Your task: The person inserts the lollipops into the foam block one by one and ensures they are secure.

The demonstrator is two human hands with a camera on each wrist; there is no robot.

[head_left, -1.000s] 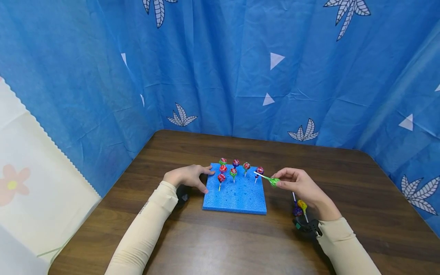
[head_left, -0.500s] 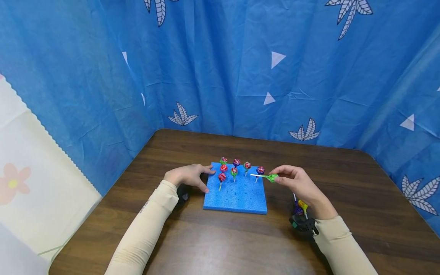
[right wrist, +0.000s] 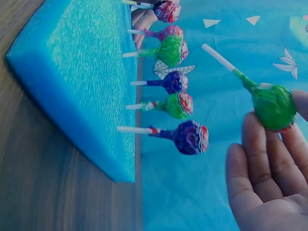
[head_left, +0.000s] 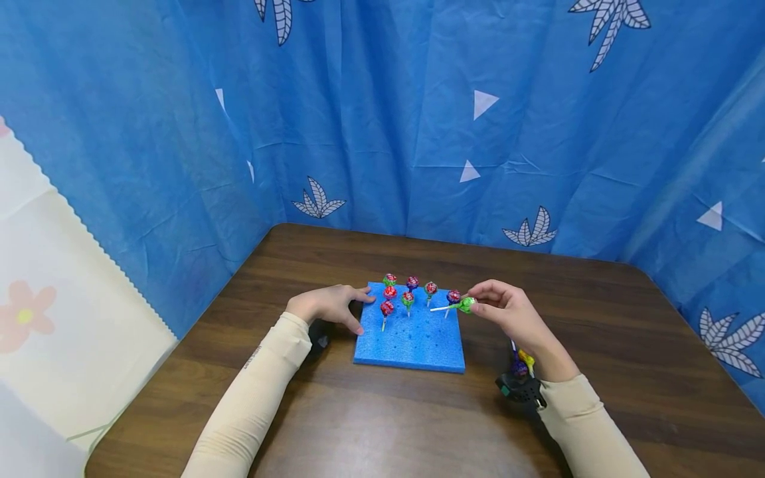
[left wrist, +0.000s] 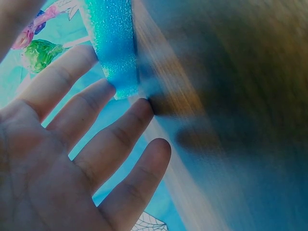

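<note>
My right hand [head_left: 516, 315] pinches a green-wrapped lollipop [right wrist: 273, 107] by its candy head, above the right side of a blue foam board [head_left: 412, 345]. The lollipop's white stick points left, tilted slightly down, with its tip apart from the foam. Several lollipops stand upright in the board's far half, among them a red one [head_left: 386, 308], a green one [head_left: 408, 299] and a purple one [right wrist: 190, 137] close to my right fingers. My left hand [head_left: 329, 305] rests against the board's left edge, thumb and fingers spread; its fingers [left wrist: 137, 113] are extended in the left wrist view.
On the brown table [head_left: 382, 425], a yellow lollipop [head_left: 526, 359] and a purple lollipop [head_left: 518, 367] lie under my right forearm, partly hidden. A black wrist device [head_left: 518, 389] hangs beneath that wrist. A blue curtain [head_left: 382, 119] encloses the table's back and sides.
My right hand has moved slightly left and away from me with the green lollipop; its stick now tips down to the left instead of up. The left hand has stayed in place.
</note>
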